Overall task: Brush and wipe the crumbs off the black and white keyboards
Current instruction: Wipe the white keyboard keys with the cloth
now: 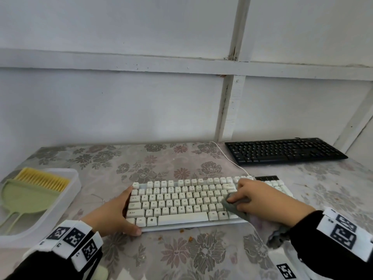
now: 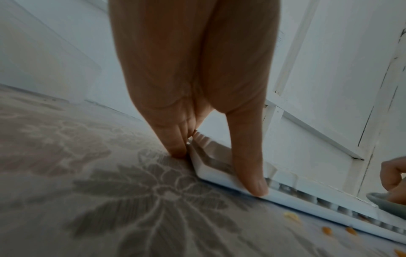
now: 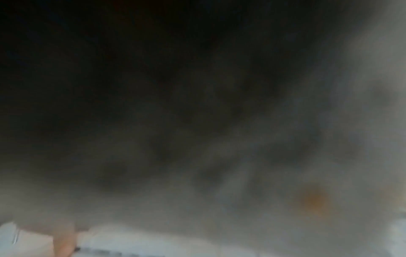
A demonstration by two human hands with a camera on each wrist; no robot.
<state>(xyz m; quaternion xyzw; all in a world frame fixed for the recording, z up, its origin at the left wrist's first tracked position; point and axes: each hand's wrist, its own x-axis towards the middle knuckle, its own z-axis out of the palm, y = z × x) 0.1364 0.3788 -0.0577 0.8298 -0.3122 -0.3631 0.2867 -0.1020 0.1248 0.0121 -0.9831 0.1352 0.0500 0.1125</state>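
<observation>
The white keyboard (image 1: 181, 203) lies on the flowered table in front of me. My left hand (image 1: 123, 213) braces its left end: straight fingers (image 2: 173, 144) stand against the side edge and the thumb (image 2: 252, 173) presses the front edge of the white keyboard (image 2: 219, 175). My right hand (image 1: 254, 199) grips a crumpled grey cloth (image 1: 234, 207) and presses it on the keys right of centre. The right wrist view is dark and blurred by the grey cloth (image 3: 285, 139). The black keyboard (image 1: 282, 151) lies at the back right, untouched. Orange crumbs (image 1: 181, 230) lie on the table by the front edge.
A white tray (image 1: 66, 201) at the left holds a yellow-bristled brush (image 1: 43, 178) and a green dustpan (image 1: 24, 197). A white cable (image 1: 228, 158) runs from the white keyboard toward the wall. More crumbs (image 2: 292, 216) lie along the keyboard's front. White wall panels close the back and right.
</observation>
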